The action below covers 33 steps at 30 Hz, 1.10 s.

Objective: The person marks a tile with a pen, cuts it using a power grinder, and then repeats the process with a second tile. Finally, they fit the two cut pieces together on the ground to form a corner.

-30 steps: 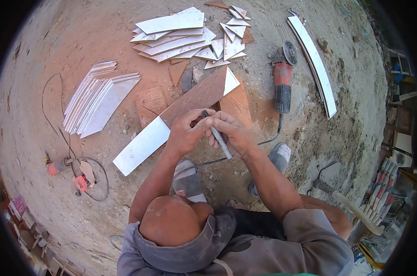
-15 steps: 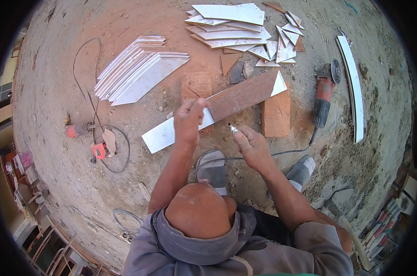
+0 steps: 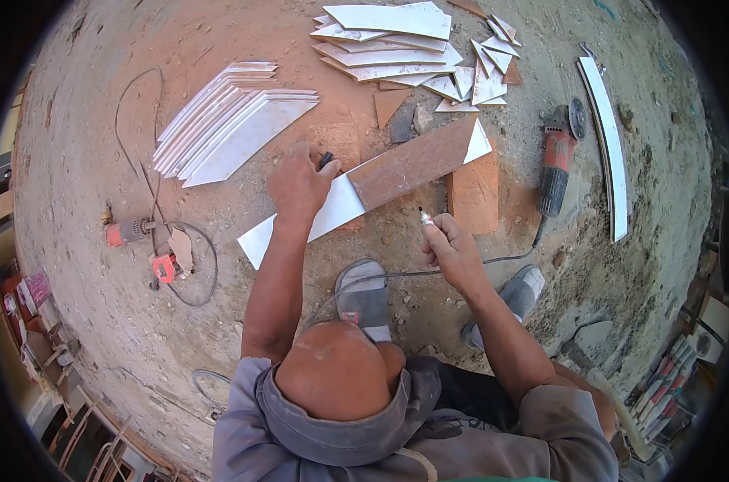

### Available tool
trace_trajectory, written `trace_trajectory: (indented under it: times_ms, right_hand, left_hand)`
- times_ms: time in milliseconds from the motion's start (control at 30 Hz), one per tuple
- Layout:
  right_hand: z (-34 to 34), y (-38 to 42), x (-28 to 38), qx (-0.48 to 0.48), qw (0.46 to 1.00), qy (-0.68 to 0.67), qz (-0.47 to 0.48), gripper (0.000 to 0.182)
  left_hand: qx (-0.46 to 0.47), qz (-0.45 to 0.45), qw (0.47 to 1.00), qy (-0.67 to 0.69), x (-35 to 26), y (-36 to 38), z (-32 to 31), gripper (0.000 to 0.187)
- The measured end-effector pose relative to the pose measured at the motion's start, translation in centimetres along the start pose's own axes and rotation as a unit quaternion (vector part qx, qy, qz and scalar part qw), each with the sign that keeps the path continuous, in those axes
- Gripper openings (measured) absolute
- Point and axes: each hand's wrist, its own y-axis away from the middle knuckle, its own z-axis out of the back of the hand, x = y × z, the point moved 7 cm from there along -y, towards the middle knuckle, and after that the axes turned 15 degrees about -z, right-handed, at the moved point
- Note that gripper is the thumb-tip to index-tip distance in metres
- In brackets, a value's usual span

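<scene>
My left hand (image 3: 297, 183) is closed on a small black marker cap (image 3: 326, 159), above the left part of a white tile strip (image 3: 338, 210). A brown tile piece (image 3: 412, 165), back side up, lies across the strip, leaving white showing at both ends. My right hand (image 3: 453, 247) grips a white marker (image 3: 426, 217), its dark tip bare and pointing away from me, just on the near side of the tile. Under the tile's right part sits an orange brick (image 3: 472, 197); another brick (image 3: 336, 143) is partly hidden at the left.
An angle grinder (image 3: 557, 165) lies at right, its cord running past my feet. Beyond it is a long white strip (image 3: 605, 145). Cut tiles (image 3: 248, 132) lean in a row at left, near a red power tool (image 3: 127, 231) and a tape measure (image 3: 164, 268). More tiles (image 3: 388, 22) are piled at the back.
My left hand has moved left and a little away from me, and the black cap now shows in its fingers. My right hand has shifted slightly right, still with the marker.
</scene>
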Motion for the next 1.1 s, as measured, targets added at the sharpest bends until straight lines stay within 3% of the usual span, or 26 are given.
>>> trace_trajectory:
  times_ms: [133,200,433,600,833,1100]
  right_hand:
    - [2.4,0.2,0.8,-0.066,0.992,-0.101,0.037,0.023]
    - [3.8,0.9,2.3,-0.087,0.986,-0.132,0.045,0.025]
    - [8.5,-0.3,1.6,-0.038,0.964,-0.260,0.049,0.027]
    - [10.2,-0.4,0.3,-0.057,0.955,-0.288,0.041,0.024]
    - [10.4,-1.5,-0.2,0.012,0.935,-0.351,0.047,0.023]
    - [10.7,-1.8,-0.6,0.004,0.934,-0.354,0.043,0.022]
  left_hand:
    - [-0.024,0.002,0.997,0.078,-1.0,0.2,0.4,0.045]
    - [-0.087,-0.143,0.986,0.023,-4.5,0.3,1.5,0.061]
    - [0.000,-0.290,0.954,0.079,-13.8,-0.2,-1.2,0.084]
    - [0.070,-0.274,0.958,0.036,-14.7,-0.2,-3.2,0.095]
    - [0.090,-0.236,0.967,0.030,-14.5,-0.6,-4.3,0.091]
    - [0.088,-0.244,0.965,0.027,-14.4,-0.7,-5.0,0.087]
